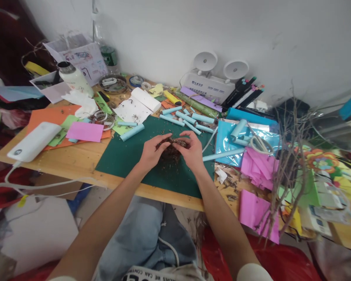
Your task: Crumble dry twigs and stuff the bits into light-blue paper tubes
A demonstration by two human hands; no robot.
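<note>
Over the dark green mat [128, 150], my left hand [152, 151] and my right hand [192, 151] come together around a clump of dry brown plant bits [171, 154]. The thumbs and fingers of both hands curl onto the clump from either side, and they hide part of it. Loose crumbs of the same brown stuff lie scattered on the mat below. Just beyond my fingers lie several light blue paper tubes [172, 120], and one long tube [224, 155] is to the right of my right hand.
On the left are a white power bank [35, 141] with a cable, orange paper [54, 113] and an uncapped bottle [74, 78]. A white router [210, 84] stands by the wall. To the right are pink paper [259, 166], a blue packet [225, 136] and upright dry twigs [292, 164].
</note>
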